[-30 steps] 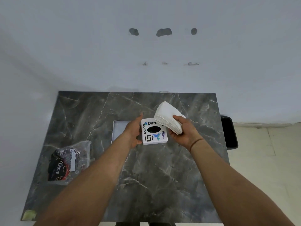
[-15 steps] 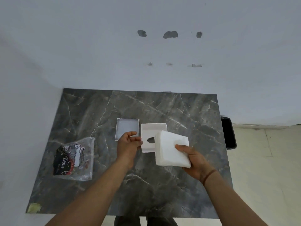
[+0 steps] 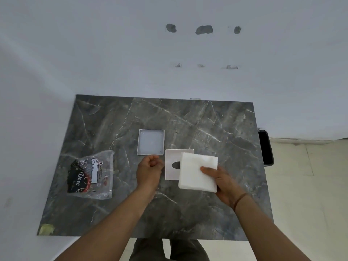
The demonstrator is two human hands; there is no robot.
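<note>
A thick stack of white paper napkins (image 3: 195,171) is held flat in my right hand (image 3: 221,180), thumb on top and fingers under it. The stack covers the right part of a white square napkin box (image 3: 171,172) that lies on the marble table with its inside up, an oval slot showing in its bottom. My left hand (image 3: 149,171) hovers just left of the box with fingers loosely curled and holding nothing. A shallow white lid tray (image 3: 151,142) lies on the table behind my left hand.
A clear plastic wrapper with a black Dove label (image 3: 90,175) lies at the left of the dark marble table (image 3: 207,125). A black object (image 3: 265,147) stands beside the table's right edge. A white wall runs behind and left. Tape (image 3: 46,228) marks the near left corner.
The box was turned over, printed side down, and set on the table. My left hand let go of it. My right hand brought the napkin stack down flat over the box's right side.
</note>
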